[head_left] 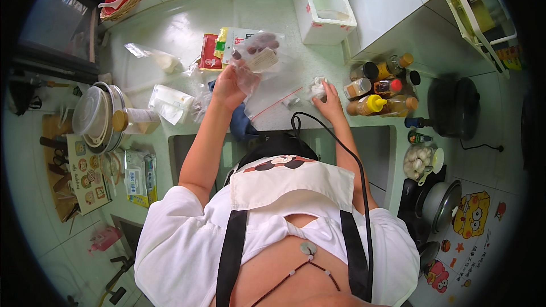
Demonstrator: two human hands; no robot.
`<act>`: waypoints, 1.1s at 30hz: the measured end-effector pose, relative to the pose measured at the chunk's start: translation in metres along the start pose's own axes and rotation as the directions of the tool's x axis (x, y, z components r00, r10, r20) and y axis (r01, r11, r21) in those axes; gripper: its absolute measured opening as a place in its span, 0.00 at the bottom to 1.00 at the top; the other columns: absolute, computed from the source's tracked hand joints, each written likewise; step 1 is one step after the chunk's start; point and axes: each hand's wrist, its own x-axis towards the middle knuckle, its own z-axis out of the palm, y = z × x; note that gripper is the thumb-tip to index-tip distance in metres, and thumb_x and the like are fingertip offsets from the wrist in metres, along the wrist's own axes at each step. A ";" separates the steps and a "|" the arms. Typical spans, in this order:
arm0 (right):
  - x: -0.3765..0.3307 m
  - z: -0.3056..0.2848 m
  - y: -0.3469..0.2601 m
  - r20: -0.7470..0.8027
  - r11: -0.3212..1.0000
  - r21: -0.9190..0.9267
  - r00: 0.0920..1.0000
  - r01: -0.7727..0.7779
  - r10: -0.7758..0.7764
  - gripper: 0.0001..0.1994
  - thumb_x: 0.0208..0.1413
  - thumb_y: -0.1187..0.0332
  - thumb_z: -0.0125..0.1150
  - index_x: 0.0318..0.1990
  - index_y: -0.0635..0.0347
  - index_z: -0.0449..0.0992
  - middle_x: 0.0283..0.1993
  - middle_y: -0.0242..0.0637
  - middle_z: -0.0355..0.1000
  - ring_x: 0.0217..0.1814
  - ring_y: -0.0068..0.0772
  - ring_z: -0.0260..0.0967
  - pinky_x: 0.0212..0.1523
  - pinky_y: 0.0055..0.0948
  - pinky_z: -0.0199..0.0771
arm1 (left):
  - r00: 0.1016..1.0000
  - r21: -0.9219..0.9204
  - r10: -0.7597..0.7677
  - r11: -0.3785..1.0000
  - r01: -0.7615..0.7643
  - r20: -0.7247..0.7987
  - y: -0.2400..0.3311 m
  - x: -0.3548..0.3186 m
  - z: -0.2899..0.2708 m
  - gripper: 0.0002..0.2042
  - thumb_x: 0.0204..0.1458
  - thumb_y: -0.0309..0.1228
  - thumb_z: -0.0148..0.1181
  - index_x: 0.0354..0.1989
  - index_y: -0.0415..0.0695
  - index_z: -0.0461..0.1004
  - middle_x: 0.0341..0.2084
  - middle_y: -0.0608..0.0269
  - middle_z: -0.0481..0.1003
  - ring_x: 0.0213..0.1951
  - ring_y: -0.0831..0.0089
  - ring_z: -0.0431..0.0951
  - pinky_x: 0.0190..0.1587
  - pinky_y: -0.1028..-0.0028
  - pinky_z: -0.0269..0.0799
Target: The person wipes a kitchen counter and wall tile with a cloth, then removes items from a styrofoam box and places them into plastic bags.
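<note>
My left hand [233, 86] is closed on the lower edge of a clear plastic bag of dark red dates [267, 41] with a pale label, lifted above the counter. Behind it lie a red packet [211, 52] and a yellow-green packet [221, 41]. On the right, my right hand [329, 104] has its thumb and fingers around a crumpled white wad [318, 87] on the counter; its exact kind is unclear. Between my hands a clear flat bag with a red line [276, 104] lies by the counter's front edge. A white tissue pack [170, 103] sits left of my left forearm.
A white foam box [323, 14] stands at the back. Several sauce and spice bottles [382, 86] crowd the right side, near a garlic container [418, 161]. Stacked bowls and lids [94, 111] stand left. A sink [372, 153] lies under my forearms; a black cable [335, 136] crosses my right arm.
</note>
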 end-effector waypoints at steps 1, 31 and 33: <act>-0.002 0.003 -0.002 -0.026 0.997 -0.076 0.999 0.017 -0.019 0.28 0.42 0.63 0.61 0.54 0.56 0.64 0.58 0.51 0.57 0.57 0.49 0.57 0.56 0.35 0.58 | 1.000 -0.015 -0.002 1.000 0.002 -0.014 0.004 -0.002 -0.005 0.14 0.57 0.36 0.37 0.42 0.43 0.68 0.45 0.55 0.69 0.48 0.58 0.68 0.54 0.56 0.60; -0.042 -0.019 -0.100 0.640 0.562 0.615 0.767 -0.553 0.053 0.20 0.53 0.57 0.56 0.48 0.59 0.67 0.44 0.34 0.69 0.48 0.26 0.68 0.39 0.19 0.68 | 0.999 -0.308 0.047 0.950 -0.048 -0.010 0.003 -0.014 -0.021 0.20 0.55 0.35 0.37 0.54 0.37 0.61 0.54 0.50 0.62 0.56 0.54 0.61 0.60 0.55 0.51; -0.048 -0.011 -0.097 0.619 0.569 0.579 0.769 -0.584 0.159 0.16 0.53 0.58 0.56 0.44 0.58 0.69 0.40 0.31 0.71 0.44 0.24 0.69 0.36 0.18 0.67 | 0.994 -0.290 0.065 0.953 -0.088 -0.091 -0.006 -0.019 -0.009 0.21 0.54 0.35 0.38 0.55 0.38 0.60 0.55 0.50 0.61 0.57 0.54 0.59 0.60 0.55 0.50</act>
